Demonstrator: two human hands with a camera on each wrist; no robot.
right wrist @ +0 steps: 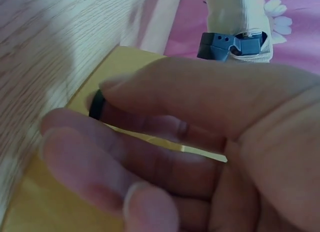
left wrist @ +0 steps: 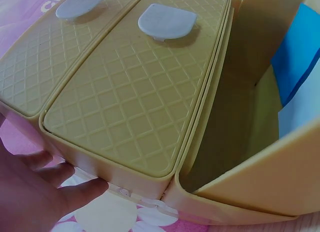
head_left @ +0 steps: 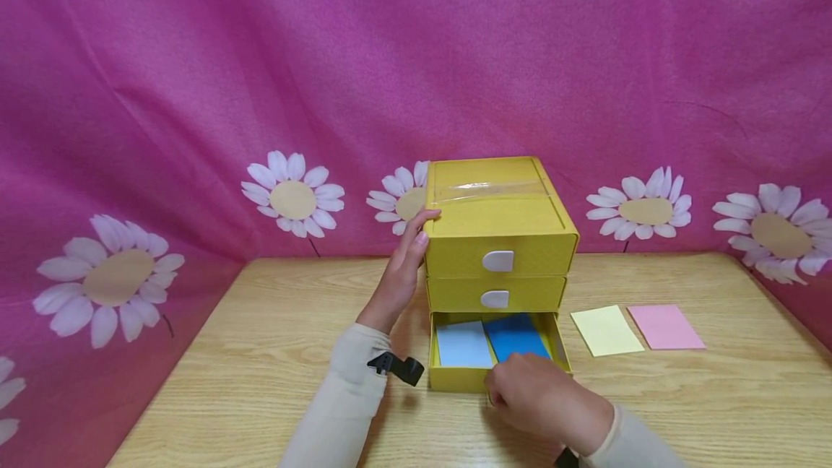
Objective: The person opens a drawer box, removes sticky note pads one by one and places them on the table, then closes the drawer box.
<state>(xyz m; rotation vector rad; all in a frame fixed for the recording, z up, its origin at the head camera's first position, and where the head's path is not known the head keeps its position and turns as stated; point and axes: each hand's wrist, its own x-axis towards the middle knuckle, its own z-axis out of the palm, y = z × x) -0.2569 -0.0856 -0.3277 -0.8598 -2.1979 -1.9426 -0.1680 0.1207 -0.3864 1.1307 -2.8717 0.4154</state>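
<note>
A yellow drawer box [head_left: 494, 219] with stacked drawers stands on the table. Its bottom drawer [head_left: 458, 380] is pulled out, holding a pale blue paper pad [head_left: 464, 345] and a darker blue pad [head_left: 516, 338]. Against the box's left side, my left hand [head_left: 399, 276] rests with fingers extended; the left wrist view shows those fingers [left wrist: 82, 194] touching the side wall. My right hand [head_left: 546, 397] is at the bottom drawer's front, fingers curled. In the right wrist view, its thumb and forefinger pinch the drawer handle [right wrist: 96, 106], of which only a dark edge shows.
To the right of the box, a pale yellow paper pad [head_left: 607, 331] and a pink pad [head_left: 666, 327] lie on the wooden table [head_left: 260, 352]. White tab handles [head_left: 497, 261] mark the two closed upper drawers. A pink flowered cloth [head_left: 390, 56] hangs behind.
</note>
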